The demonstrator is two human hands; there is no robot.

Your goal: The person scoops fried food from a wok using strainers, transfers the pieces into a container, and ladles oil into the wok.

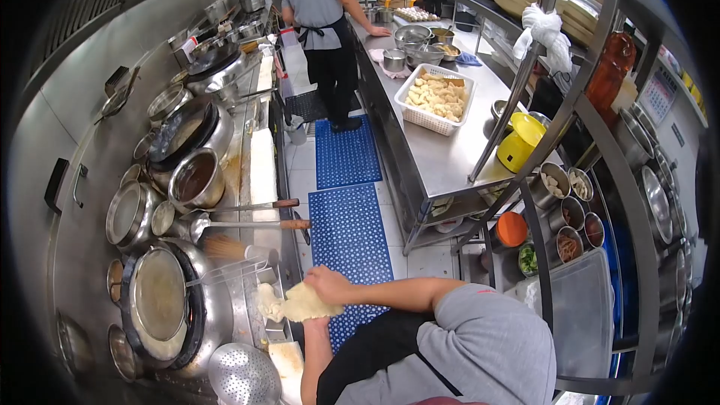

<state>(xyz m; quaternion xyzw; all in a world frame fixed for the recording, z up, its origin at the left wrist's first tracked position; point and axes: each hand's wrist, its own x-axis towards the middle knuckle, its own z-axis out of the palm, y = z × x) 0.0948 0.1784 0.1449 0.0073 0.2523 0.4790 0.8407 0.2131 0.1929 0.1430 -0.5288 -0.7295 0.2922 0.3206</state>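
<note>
My right hand (327,285) is closed on the edge of a limp, pale yellow piece (306,304). I cannot make out whether it is cloth or dough. A whiter, crumpled part hangs on its left side, over the metal edge of the stove. My left hand (316,322) is just below the piece, which hides its fingers. To the left, a round mesh strainer (159,292) rests over a wok (196,334), its wire handle pointing towards my hands. A perforated skimmer (244,375) lies nearer to me. Beyond my hands are a bristle brush (223,247) and a wooden-handled ladle (255,224).
Pots and woks line the stove, including a pot of dark liquid (196,180). Blue mats (349,229) cover the aisle. A co-worker (319,22) stands farther up it, one hand on the steel table (435,161). A white basket (436,121) there holds pale yellow pieces. A metal rack (600,116) stands at right.
</note>
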